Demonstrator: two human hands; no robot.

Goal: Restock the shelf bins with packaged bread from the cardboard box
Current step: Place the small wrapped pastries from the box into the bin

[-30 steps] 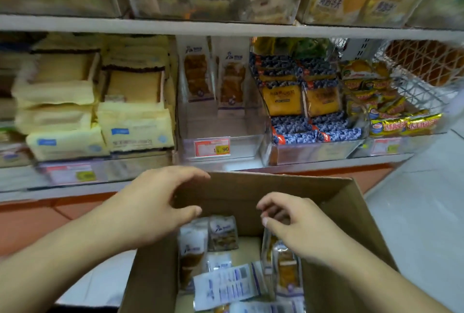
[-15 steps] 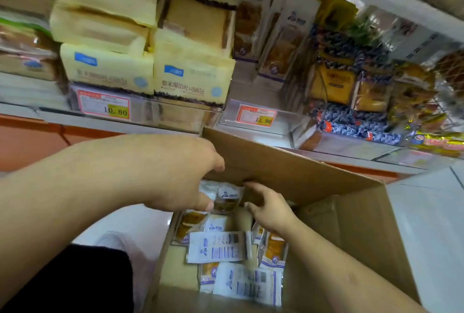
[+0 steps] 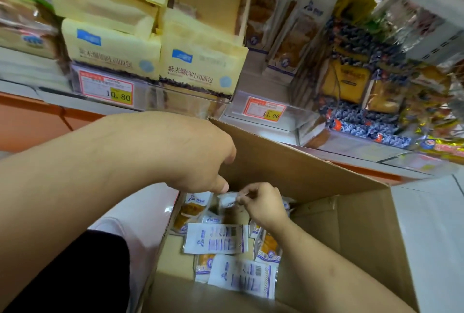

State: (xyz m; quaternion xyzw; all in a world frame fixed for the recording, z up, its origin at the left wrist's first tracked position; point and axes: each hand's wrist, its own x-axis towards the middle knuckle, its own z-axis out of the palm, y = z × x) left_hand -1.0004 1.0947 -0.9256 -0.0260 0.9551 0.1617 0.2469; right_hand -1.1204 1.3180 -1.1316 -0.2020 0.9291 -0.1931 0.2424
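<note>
Shop, shelf bins (image 3: 273, 116) of packaged bread (image 3: 200, 61), price tags (image 3: 106, 88), probably a convenience store

Both hands dropped into box (image 3: 313, 169); right hand (image 3: 263, 203) now pinches packet (image 3: 227, 199).

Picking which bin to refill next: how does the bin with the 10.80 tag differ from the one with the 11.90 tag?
The 10.80 bin is full to its front wall with stacked pale yellow loaf packs lying flat. The 11.90 bin is bare at the front, with only a few white packs standing upright at the back. Both are clear plastic bins with a red and yellow price tag on the front.
</note>
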